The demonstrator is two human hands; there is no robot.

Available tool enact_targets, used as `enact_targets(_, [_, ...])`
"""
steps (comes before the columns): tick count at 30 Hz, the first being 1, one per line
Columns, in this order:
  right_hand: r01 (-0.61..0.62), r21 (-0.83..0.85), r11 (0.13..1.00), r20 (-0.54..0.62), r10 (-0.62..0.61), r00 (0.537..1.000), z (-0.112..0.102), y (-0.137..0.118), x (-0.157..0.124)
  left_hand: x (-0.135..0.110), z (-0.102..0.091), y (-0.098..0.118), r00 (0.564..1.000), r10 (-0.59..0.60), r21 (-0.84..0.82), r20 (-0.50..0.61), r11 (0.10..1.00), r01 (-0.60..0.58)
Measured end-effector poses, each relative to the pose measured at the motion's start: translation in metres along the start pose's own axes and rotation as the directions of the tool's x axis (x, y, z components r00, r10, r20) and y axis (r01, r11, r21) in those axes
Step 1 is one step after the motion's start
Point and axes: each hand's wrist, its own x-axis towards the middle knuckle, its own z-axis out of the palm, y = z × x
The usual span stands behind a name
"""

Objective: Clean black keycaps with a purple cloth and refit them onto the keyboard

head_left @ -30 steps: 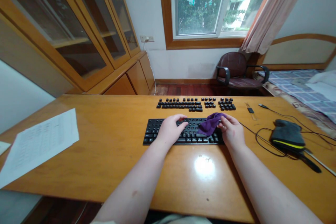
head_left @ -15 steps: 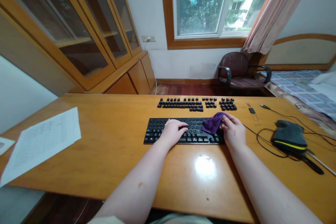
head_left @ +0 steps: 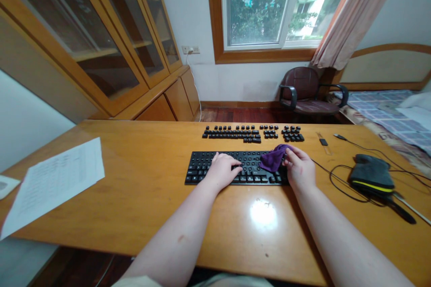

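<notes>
A black keyboard (head_left: 196, 173) lies on the wooden desk in front of me, with many keycaps off its upper part. My left hand (head_left: 222, 169) rests on its middle, thumb stretched out to the right and apart from the other fingers, which are partly hidden. Over the right part of the keyboard, my right hand (head_left: 301, 168) pinches a purple cloth (head_left: 272, 160) between thumb and fingers. The bunched cloth hangs onto the keyboard's surface. Behind the keyboard, loose black keycaps (head_left: 232, 134) are laid out in rows and groups.
To the right lie a dark grey brush-like thing (head_left: 372, 174) with a yellow stripe, a black cable (head_left: 332, 176) and a small keycap puller (head_left: 323, 142). Printed papers (head_left: 62, 184) lie at the left. Beyond the desk stand a chair (head_left: 303, 83) and a glass-door cabinet (head_left: 141, 81).
</notes>
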Motion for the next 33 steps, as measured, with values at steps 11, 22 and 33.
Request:
enact_targets(11, [0.021, 0.007, 1.0, 0.011, -0.021, 1.0, 0.0008, 0.0019, -0.0006, 0.0008, 0.0008, 0.004, 1.0, -0.002, 0.047, 0.002, 0.999, 0.002])
enact_targets(22, [0.029, -0.013, 1.0, 0.028, -0.028, 0.999, 0.0014, 0.0029, -0.002, 0.0042, 0.0071, 0.0014, 0.988, -0.155, 0.137, 0.028, 0.979, 0.15])
enact_targets(33, [0.035, -0.017, 0.999, 0.031, -0.034, 0.999, 0.0009, 0.0023, -0.0025, 0.0006, 0.0057, 0.0084, 0.993, -0.11, 0.143, -0.043, 0.983, 0.115])
